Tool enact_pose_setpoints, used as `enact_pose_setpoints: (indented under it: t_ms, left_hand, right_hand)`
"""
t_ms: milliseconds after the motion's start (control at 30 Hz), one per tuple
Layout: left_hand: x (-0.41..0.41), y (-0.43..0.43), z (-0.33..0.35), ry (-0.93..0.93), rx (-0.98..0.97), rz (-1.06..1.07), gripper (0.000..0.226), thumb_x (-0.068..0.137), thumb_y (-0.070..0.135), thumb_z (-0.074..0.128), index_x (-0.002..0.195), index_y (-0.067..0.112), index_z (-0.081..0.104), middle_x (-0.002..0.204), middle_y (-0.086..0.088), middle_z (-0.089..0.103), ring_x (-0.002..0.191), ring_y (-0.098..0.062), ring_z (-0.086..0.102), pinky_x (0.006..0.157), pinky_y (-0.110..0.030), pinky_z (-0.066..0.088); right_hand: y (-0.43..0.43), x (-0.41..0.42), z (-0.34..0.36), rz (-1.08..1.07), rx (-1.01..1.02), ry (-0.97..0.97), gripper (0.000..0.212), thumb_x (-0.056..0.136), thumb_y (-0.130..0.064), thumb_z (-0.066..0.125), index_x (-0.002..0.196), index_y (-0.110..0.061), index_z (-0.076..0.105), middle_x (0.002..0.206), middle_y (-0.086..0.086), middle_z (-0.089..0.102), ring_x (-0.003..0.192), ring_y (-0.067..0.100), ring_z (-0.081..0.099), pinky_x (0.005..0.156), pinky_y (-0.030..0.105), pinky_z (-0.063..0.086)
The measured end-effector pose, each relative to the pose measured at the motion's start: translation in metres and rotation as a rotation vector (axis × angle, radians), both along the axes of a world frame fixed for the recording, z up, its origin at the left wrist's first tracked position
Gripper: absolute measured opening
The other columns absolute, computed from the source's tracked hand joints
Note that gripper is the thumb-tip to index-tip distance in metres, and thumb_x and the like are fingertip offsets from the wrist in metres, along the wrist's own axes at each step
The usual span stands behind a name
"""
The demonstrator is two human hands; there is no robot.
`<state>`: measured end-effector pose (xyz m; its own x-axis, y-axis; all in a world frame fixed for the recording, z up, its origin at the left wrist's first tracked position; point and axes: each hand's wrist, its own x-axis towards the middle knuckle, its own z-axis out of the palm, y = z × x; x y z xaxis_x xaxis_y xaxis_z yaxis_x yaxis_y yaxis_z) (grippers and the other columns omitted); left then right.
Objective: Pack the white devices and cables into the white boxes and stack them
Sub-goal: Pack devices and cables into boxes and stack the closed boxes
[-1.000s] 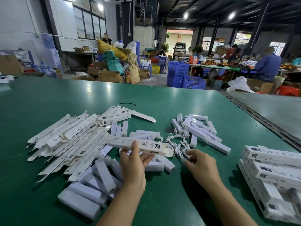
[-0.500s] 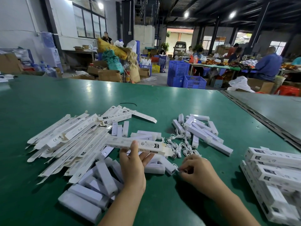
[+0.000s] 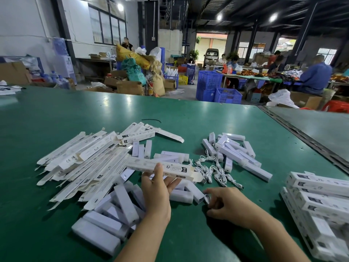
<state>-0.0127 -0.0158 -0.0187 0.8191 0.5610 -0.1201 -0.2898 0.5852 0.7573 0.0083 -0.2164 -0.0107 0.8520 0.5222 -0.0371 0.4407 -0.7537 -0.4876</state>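
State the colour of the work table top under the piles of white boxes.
Green: the smooth, glossy work table top shows best in the head view.

Bare green table top lies open beyond the goods and along the near edge; a green lane runs between the tangled thin white cables and the stacked white printed boxes at right; flattened white cardboard cartons and loose white rectangular devices block the left.

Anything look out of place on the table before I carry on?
Only a thin black strand lying alone on the green table, beyond the flat white boxes; it matches none of the packing goods. Otherwise nothing stands out.
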Motion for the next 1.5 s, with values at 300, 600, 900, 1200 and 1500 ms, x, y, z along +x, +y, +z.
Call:
enact_pose_setpoints:
  t_ms: [300, 600, 900, 1200, 1500]
  left_hand:
    - [-0.001, 0.000, 0.001, 0.002, 0.005, 0.010, 0.016, 0.102, 0.022, 0.054, 0.113, 0.010, 0.055, 0.106, -0.011, 0.068, 0.074, -0.018, 0.075, 0.059, -0.029, 0.060]
    - [-0.006, -0.017, 0.004, -0.039, 0.039, -0.034, 0.007, 0.101, 0.021, 0.055, 0.107, 0.017, 0.054, 0.105, -0.011, 0.072, 0.083, -0.024, 0.076, 0.060, -0.028, 0.059]
    - [-0.010, -0.027, 0.001, -0.122, 0.147, -0.058, 0.010, 0.101, 0.019, 0.053, 0.111, 0.019, 0.052, 0.107, -0.012, 0.073, 0.095, -0.028, 0.074, 0.068, -0.030, 0.061]
    - [-0.010, -0.021, 0.004, -0.159, 0.150, 0.028, 0.013, 0.099, 0.017, 0.054, 0.109, 0.025, 0.052, 0.113, -0.008, 0.070, 0.098, -0.019, 0.073, 0.067, -0.026, 0.059]
    - [-0.012, -0.025, 0.000, -0.155, 0.229, -0.061, 0.009, 0.099, 0.018, 0.055, 0.104, 0.025, 0.055, 0.105, -0.011, 0.074, 0.095, -0.025, 0.074, 0.068, -0.029, 0.060]
  right_hand:
    - [0.003, -0.015, 0.009, -0.298, 0.538, -0.021, 0.045, 0.071, -0.020, 0.087, 0.101, -0.045, 0.064, 0.099, -0.014, 0.071, 0.073, 0.004, 0.071, 0.067, 0.019, 0.057]
    - [0.033, -0.020, 0.008, -0.510, 1.330, 0.224, 0.017, 0.068, 0.005, 0.081, 0.080, 0.004, 0.070, 0.080, 0.020, 0.069, 0.074, 0.032, 0.074, 0.063, 0.023, 0.059]
    - [0.036, -0.021, 0.005, -0.606, 1.257, 0.186, 0.023, 0.071, -0.009, 0.084, 0.080, 0.001, 0.066, 0.063, 0.007, 0.065, 0.054, 0.012, 0.060, 0.049, 0.019, 0.050]
    - [0.037, -0.022, 0.007, -0.590, 1.259, 0.373, 0.023, 0.070, -0.009, 0.082, 0.088, -0.004, 0.069, 0.073, 0.006, 0.072, 0.063, 0.012, 0.067, 0.055, 0.017, 0.053]
    - [0.035, -0.021, 0.008, -0.580, 1.306, 0.433, 0.023, 0.075, -0.001, 0.077, 0.098, -0.003, 0.070, 0.086, 0.011, 0.076, 0.074, 0.015, 0.072, 0.064, 0.016, 0.055]
